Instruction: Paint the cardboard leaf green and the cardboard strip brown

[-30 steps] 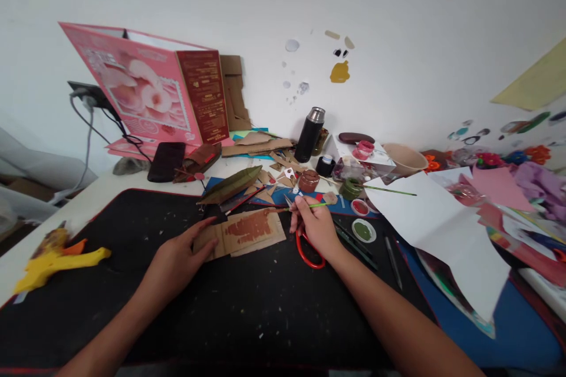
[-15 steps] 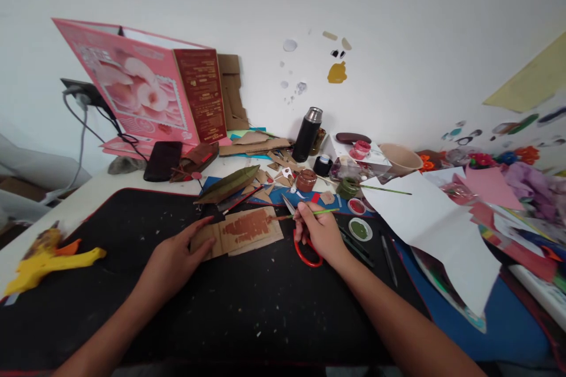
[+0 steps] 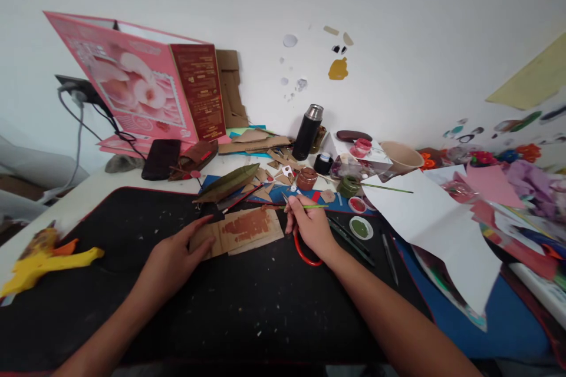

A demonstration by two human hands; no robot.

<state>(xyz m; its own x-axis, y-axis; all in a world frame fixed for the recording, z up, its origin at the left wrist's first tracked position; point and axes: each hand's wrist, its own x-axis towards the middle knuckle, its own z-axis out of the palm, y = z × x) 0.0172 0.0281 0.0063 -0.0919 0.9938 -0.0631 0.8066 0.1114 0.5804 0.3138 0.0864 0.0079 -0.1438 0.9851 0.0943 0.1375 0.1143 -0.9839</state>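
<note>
has just slid the right hand (image 3: 312,225) slightly leftward and away, bringing the tip of the green-handled paintbrush (image 3: 316,207) from the right side of the brown paint patch (image 3: 245,224) to the far edge of the cardboard piece (image 3: 275,228). seems to mean working colour toward that edge, with bare margins left around the patch; cannot tell whether pressing the bristles down.

holds the brush in a narrow pinch, right above the red-handled scissors (image 3: 306,254); cannot tell whether gripping those too. rests the left hand (image 3: 174,256) on the cardboard's left end, with thumb and fingers spread fairly wide, apparently steadying it. has the cardboard flat on the black mat (image 3: 212,318), between both hands, touching the left and just beside the right.

just past the cardboard, shows a slim red-shafted tool (image 3: 243,197), perhaps a brush, and a long green leaf (image 3: 227,184). beyond, shows a jar of brown paint (image 3: 306,178); farther, near the wall (image 3: 256,0), a black flask (image 3: 307,134).
</note>
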